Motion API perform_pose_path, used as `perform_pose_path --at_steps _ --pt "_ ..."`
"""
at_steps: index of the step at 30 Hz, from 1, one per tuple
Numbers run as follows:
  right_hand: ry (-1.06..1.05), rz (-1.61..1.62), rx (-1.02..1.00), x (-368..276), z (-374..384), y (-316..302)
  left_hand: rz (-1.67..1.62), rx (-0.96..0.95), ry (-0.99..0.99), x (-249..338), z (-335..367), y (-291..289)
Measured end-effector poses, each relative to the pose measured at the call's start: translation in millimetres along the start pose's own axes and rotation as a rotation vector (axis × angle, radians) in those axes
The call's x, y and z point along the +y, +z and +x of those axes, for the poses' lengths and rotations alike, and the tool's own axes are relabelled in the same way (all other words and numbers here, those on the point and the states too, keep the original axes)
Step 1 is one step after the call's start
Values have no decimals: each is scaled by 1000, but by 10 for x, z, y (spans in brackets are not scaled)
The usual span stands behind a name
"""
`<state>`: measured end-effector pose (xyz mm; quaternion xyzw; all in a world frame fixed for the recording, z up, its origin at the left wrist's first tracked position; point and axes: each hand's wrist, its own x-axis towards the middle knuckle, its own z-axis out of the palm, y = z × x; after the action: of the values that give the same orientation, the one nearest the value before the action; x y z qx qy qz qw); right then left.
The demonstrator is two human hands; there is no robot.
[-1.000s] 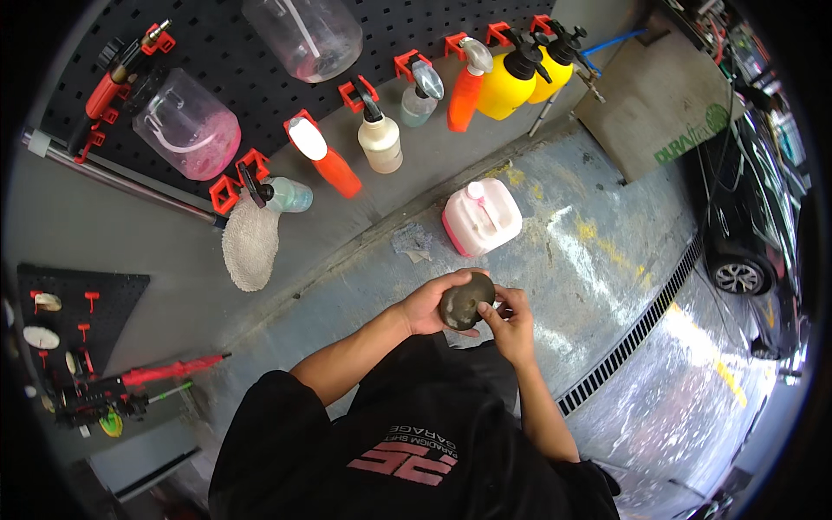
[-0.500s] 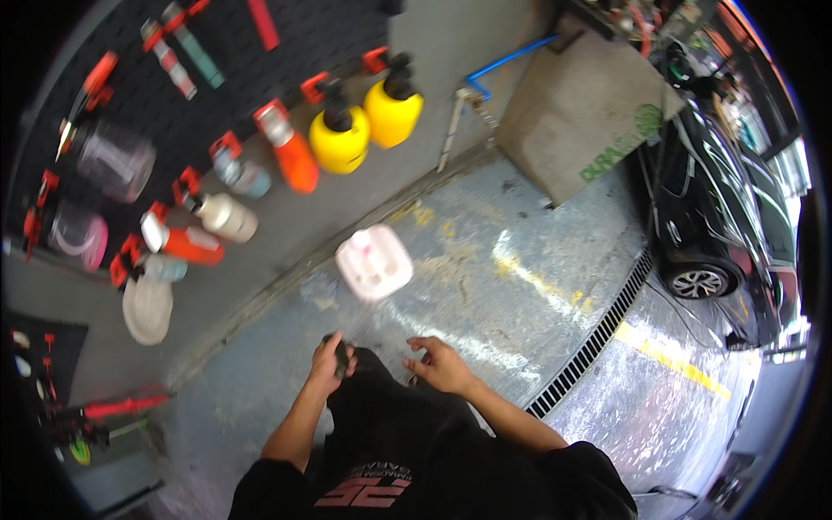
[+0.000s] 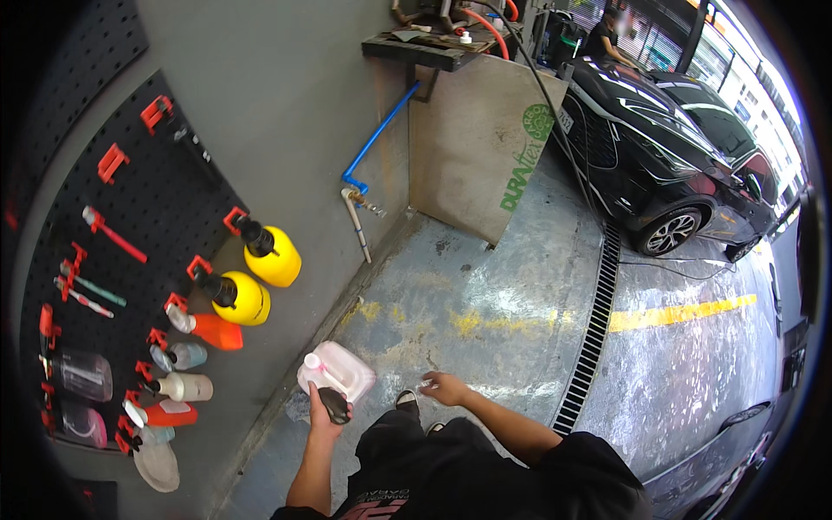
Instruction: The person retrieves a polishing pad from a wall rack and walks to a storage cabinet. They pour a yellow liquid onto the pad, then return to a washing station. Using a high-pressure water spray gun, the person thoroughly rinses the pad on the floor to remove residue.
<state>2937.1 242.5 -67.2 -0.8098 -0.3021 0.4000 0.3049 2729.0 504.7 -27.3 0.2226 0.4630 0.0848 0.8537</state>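
My left hand (image 3: pixel 319 414) is closed round a dark, rounded object (image 3: pixel 334 405) whose kind I cannot make out. Just beyond that hand, a pale pink plastic jug (image 3: pixel 351 371) with a white cap stands on the floor beside the wall. From this angle the hand overlaps the jug's near edge; whether they touch is unclear. My right hand (image 3: pixel 444 388) hangs out to the right above the floor, its fingers loosely bent and apart, with nothing seen in them.
Yellow pump sprayers (image 3: pixel 273 256) and several spray bottles (image 3: pixel 217 331) hang on a black pegboard (image 3: pixel 104 208) at left. A blue pipe (image 3: pixel 381 130) with a tap runs down the wall. A leaning board (image 3: pixel 472 139), a floor drain grate (image 3: pixel 589 334) and a black car (image 3: pixel 659 156) lie ahead and right. Far off, a person (image 3: pixel 602 39) stands by the car.
The view has swung to the right and forward, so the car and tap show more fully. My left hand is now nearer the jug, still holding the dark object. The right hand stays free.
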Motion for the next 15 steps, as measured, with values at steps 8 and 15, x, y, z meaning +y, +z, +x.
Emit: perform_pose_path --at_steps 8,15 --pt "747 608 632 2954 -1132 -756 188 -28 60 549 767 1329" --pt "136 -372 -147 4920 -1516 -1087 -303 -245 95 136 948 2242"
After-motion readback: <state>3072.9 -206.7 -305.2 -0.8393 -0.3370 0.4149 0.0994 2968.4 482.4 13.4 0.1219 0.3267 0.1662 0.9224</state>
